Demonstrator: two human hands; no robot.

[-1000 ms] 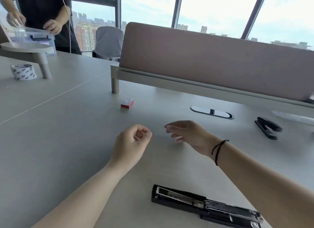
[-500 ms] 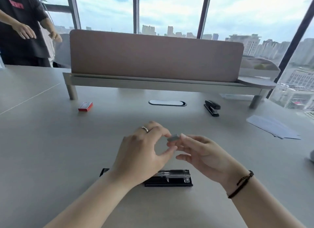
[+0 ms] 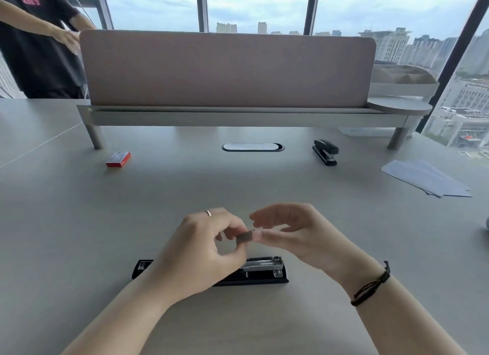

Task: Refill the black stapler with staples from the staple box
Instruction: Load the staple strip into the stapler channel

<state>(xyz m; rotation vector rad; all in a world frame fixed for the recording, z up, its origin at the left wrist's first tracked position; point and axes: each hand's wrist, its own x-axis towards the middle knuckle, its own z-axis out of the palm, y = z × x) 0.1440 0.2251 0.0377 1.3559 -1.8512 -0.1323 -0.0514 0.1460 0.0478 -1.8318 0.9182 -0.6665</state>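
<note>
A black stapler (image 3: 264,271) lies flat and opened out on the grey desk, its metal staple channel facing up; my left hand hides its middle. Just above it I hold a short grey strip of staples (image 3: 245,235). My left hand (image 3: 203,248) pinches the strip's left end between thumb and forefinger. My right hand (image 3: 293,233) touches the strip's right end with its fingertips, the other fingers spread. The red staple box (image 3: 118,159) rests far off at the back left of the desk.
A second black stapler (image 3: 326,151), closed, sits at the back right near an oval cable port (image 3: 252,147). Loose paper sheets (image 3: 426,178) lie at the right. A desk divider (image 3: 227,68) runs across the back. A person in a dark shirt (image 3: 34,50) stands at the far left.
My view has swung down and right onto the open stapler. My hands came together from apart and now hold a staple strip between them, lower and nearer the stapler than half a second ago.
</note>
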